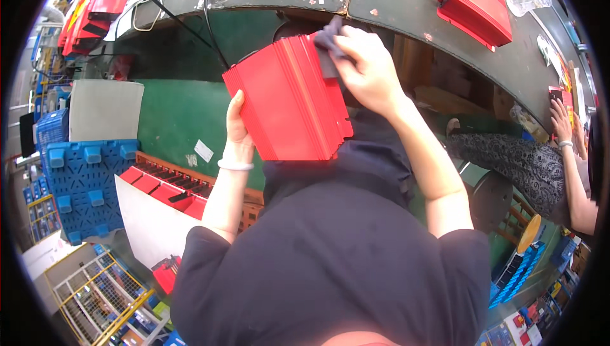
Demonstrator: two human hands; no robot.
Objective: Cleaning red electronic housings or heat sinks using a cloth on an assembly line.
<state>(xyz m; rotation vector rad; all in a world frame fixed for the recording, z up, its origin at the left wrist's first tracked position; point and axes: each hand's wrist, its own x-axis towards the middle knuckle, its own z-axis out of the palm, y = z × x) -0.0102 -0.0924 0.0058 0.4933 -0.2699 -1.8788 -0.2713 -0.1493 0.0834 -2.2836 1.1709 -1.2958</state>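
A red ribbed metal housing is held up in front of my body, tilted, below the bench edge. My left hand grips its left side, thumb on the near face and the other fingers hidden behind it. In my right hand is a bunched dark grey cloth, pressed against the housing's upper right edge. The fingers of that hand are closed round the cloth.
A worn dark green bench runs across the top, with another red housing and a clear plastic cup on it. A crate of red housings and a blue pallet are at left. A co-worker's hand is at right.
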